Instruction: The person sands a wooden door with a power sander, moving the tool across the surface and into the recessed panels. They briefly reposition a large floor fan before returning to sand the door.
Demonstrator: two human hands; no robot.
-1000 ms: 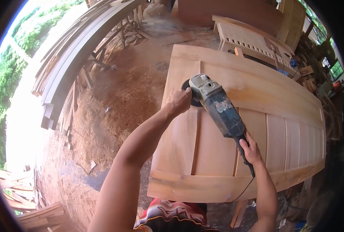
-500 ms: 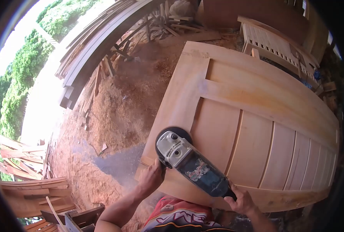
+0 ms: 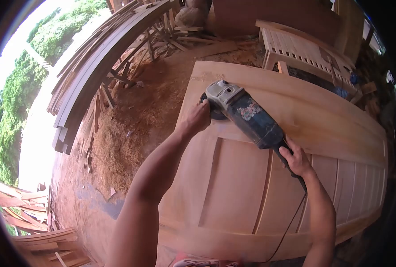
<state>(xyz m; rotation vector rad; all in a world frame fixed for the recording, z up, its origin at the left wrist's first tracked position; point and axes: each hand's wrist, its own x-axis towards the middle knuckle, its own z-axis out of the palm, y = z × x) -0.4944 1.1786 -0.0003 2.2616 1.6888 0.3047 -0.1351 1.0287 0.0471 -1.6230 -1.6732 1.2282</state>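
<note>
A worn angle grinder (image 3: pixel 255 118) with a dark body and a grey metal head lies over the upper left part of a wooden panel door (image 3: pixel 242 178). Its round dark disc (image 3: pixel 218 115) rests against the door's frame, mostly hidden under the head. My left hand (image 3: pixel 197 118) is closed at the side of the head, where a handle would be; the fingers cover it. Around the rear grip my right hand (image 3: pixel 298 159) is wrapped. A thin cord (image 3: pixel 291 222) runs from the grip down across the door.
Long timber beams (image 3: pixel 104 66) lie stacked on supports at the upper left. Sawdust and shavings (image 3: pixel 122 151) cover the ground beside the door. A slatted wooden piece (image 3: pixel 304 51) stands behind it. Scrap boards (image 3: pixel 24 204) are piled at the lower left.
Both hands have pushed the grinder away from my body, up the door's left side to near its far corner. My arms are now stretched out, and the cord shows.
</note>
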